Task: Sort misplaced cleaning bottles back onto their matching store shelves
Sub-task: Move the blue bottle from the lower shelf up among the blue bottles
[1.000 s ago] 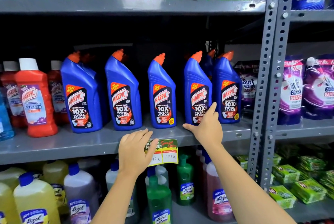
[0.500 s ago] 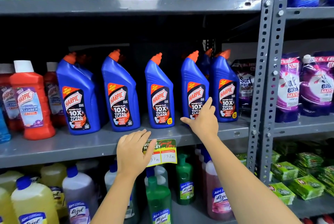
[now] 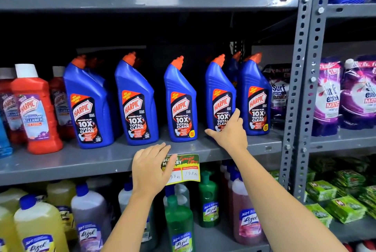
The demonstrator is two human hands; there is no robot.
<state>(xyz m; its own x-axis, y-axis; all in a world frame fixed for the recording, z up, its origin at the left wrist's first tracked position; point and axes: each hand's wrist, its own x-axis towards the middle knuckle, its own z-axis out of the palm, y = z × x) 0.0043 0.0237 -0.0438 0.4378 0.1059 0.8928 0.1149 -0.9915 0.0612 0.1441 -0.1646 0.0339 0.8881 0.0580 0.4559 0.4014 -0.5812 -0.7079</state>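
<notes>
The right hand [image 3: 230, 131] reaches up to the middle grey metal shelf [image 3: 61, 162] and rests against the lower front of the fourth blue plastic Harpic toilet-cleaner bottle with an orange angled cap [image 3: 218, 93]; the thumb points left along the bottle's base and the fingers lie spread over the lower right part of its label, touching it without wrapping round it. That bottle stands upright towards the right end of the shelf, just beside a fifth blue Harpic bottle [image 3: 255, 97] that stands nearest the grey perforated steel upright [image 3: 299, 80]. Three more blue Harpic bottles [image 3: 138, 101] stand in a row to the left, each upright and set back from the shelf's front edge.

The left hand [image 3: 151, 170] lies flat, fingers loosely together and empty, on the front lip of the same shelf, its thumb covering the left part of a yellow and green paper price tag [image 3: 188, 168] that hangs from that edge. The two hands are apart.

At the shelf's left end stands a red plastic Harpic bathroom-cleaner bottle with a white cap [image 3: 33, 109]. On the shelf below are yellow Lizol floor-cleaner bottles with blue caps [image 3: 38, 229] and a green Lizol bottle [image 3: 179, 223]. Purple Surf Excel pouches [image 3: 327, 97] fill the neighbouring bay to the right
</notes>
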